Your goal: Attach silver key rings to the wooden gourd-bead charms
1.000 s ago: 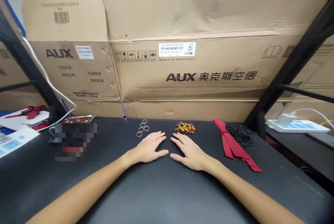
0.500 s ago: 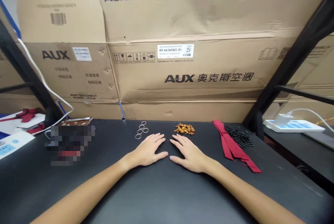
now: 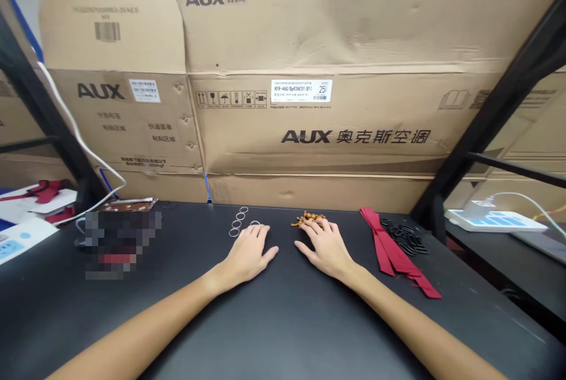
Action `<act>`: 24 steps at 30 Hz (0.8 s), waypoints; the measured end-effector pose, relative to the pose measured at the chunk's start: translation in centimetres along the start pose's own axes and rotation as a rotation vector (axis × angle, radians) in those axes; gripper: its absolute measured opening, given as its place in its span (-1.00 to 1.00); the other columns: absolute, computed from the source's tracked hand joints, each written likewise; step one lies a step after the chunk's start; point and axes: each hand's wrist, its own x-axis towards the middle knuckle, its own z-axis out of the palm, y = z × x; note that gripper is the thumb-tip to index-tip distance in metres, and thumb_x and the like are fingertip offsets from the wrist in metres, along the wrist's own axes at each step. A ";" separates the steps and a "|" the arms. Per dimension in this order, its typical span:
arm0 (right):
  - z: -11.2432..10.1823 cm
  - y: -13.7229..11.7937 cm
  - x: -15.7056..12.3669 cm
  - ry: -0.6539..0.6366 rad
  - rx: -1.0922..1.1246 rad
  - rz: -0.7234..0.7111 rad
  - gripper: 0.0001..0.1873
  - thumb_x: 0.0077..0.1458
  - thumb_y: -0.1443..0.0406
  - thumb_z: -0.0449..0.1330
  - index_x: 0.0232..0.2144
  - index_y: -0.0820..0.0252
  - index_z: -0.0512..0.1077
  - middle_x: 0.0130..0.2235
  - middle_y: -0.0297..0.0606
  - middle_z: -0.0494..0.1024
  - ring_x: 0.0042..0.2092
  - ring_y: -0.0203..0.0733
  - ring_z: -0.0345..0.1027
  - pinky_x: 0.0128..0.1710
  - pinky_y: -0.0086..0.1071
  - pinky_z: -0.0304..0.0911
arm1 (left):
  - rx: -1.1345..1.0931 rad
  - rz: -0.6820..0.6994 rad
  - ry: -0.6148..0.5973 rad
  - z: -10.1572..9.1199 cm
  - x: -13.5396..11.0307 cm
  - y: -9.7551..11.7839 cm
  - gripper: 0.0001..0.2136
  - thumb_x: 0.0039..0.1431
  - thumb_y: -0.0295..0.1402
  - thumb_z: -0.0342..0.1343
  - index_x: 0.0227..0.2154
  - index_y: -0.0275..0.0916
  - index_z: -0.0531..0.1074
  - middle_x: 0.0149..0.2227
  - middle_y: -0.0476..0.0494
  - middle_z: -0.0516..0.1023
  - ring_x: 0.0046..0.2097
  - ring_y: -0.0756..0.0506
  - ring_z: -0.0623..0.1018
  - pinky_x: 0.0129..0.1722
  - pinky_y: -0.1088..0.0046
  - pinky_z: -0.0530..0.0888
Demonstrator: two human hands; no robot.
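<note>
Fingertips of the right hand [image 3: 325, 247] bend down over the near side of a pile of brown-and-amber beads [image 3: 307, 217], hiding part of it from me; the thumb stands away from the fingers, and I cannot tell whether they have closed on any bead. My left hand [image 3: 250, 253] lies palm down, loosely spread with the thumb wide, and I see nothing in its grip. Just beyond its fingers are metal rings [image 3: 239, 220], four in a slanting row and a fifth partly hidden behind the fingertips; whether they touch it, I cannot make out. Both hands are over a black table [image 3: 283, 321], apart from each other. Out to the right I have crossed red straps [image 3: 395, 253] with a cluster of black loops [image 3: 407, 235] close beside them. Well to the left sits a brown packet [image 3: 128, 206] above a blurred-out patch, near a white cable [image 3: 88, 144]. Along the back stands printed cardboard [image 3: 354, 102], and past the right-hand black post [image 3: 486, 97] lies a white power strip [image 3: 522, 222].
</note>
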 end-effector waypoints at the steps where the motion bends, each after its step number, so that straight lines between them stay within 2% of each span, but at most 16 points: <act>1: -0.1 -0.1 -0.1 0.005 0.025 -0.009 -0.67 0.21 0.16 0.07 -0.07 0.19 0.42 -0.01 -0.10 0.51 0.02 0.07 0.22 -0.01 -0.09 0.09 | -0.046 0.064 -0.005 -0.3 0.0 0.2 -0.59 0.27 -0.18 -0.01 0.09 -0.29 0.27 0.08 -0.33 0.41 0.12 -0.28 0.40 0.10 0.13 0.34; 4: -0.4 -0.5 -0.3 0.016 0.149 -0.043 -0.82 0.17 0.31 0.06 -0.20 0.16 0.43 -0.18 -0.17 0.55 -0.09 -0.01 0.26 -0.09 -0.16 0.12 | -0.185 0.229 -0.048 -0.9 -0.1 0.5 -0.68 0.28 -0.30 0.02 0.07 -0.19 0.28 0.05 -0.22 0.43 0.05 -0.19 0.46 0.06 0.23 0.39; 7: -0.6 -1.0 -0.6 0.001 0.282 -0.089 -0.81 0.04 0.44 0.06 -0.27 0.17 0.39 -0.27 -0.20 0.51 -0.18 -0.08 0.27 -0.17 -0.23 0.16 | -0.308 0.284 -0.085 -1.2 -0.1 0.6 -0.71 0.27 -0.38 0.02 0.05 -0.15 0.29 0.00 -0.15 0.47 -0.02 -0.13 0.50 0.02 0.31 0.43; 9: -0.6 -1.4 -0.7 -0.010 0.349 -0.113 -0.76 -0.02 0.47 0.06 -0.25 0.18 0.37 -0.27 -0.19 0.49 -0.20 -0.10 0.26 -0.18 -0.25 0.18 | -0.372 0.290 -0.083 -1.1 -0.2 0.5 -0.72 0.27 -0.41 0.03 0.03 -0.16 0.31 -0.02 -0.13 0.48 -0.03 -0.10 0.51 0.01 0.36 0.43; 12: -0.6 -1.7 -0.7 -0.025 0.398 -0.155 -0.69 -0.01 0.46 0.05 -0.17 0.19 0.34 -0.22 -0.18 0.48 -0.17 -0.09 0.26 -0.14 -0.22 0.21 | -0.375 0.282 -0.041 -0.7 -0.1 0.2 -0.78 0.24 -0.43 0.04 -0.06 -0.19 0.36 -0.02 -0.15 0.46 0.00 -0.11 0.47 0.04 0.35 0.40; 15: -0.6 -1.8 -0.7 -0.051 0.405 -0.189 -0.74 0.04 0.46 0.04 -0.21 0.17 0.37 -0.21 -0.18 0.47 -0.18 -0.10 0.26 -0.13 -0.21 0.22 | -0.301 0.219 0.000 -0.2 0.0 0.0 -0.89 0.23 -0.41 0.06 -0.20 -0.21 0.42 -0.05 -0.17 0.47 -0.02 -0.14 0.47 0.02 0.30 0.38; 19: -0.5 -1.8 -0.7 -0.057 0.420 -0.183 -0.82 0.09 0.46 0.02 -0.32 0.16 0.38 -0.24 -0.19 0.46 -0.20 -0.12 0.27 -0.15 -0.22 0.24 | -0.262 0.180 -0.037 0.0 0.2 -0.1 -0.93 0.23 -0.41 0.04 -0.28 -0.20 0.42 -0.17 -0.12 0.51 -0.09 -0.12 0.48 -0.04 0.30 0.37; 24: -0.6 -1.8 -0.7 -0.071 0.479 -0.185 -0.82 0.15 0.45 0.01 -0.30 0.14 0.38 -0.25 -0.20 0.44 -0.21 -0.14 0.28 -0.18 -0.25 0.26 | -0.242 0.198 -0.061 -0.4 0.3 0.1 -0.94 0.26 -0.42 0.03 -0.29 -0.21 0.40 -0.18 -0.08 0.51 -0.12 -0.09 0.47 -0.08 0.36 0.33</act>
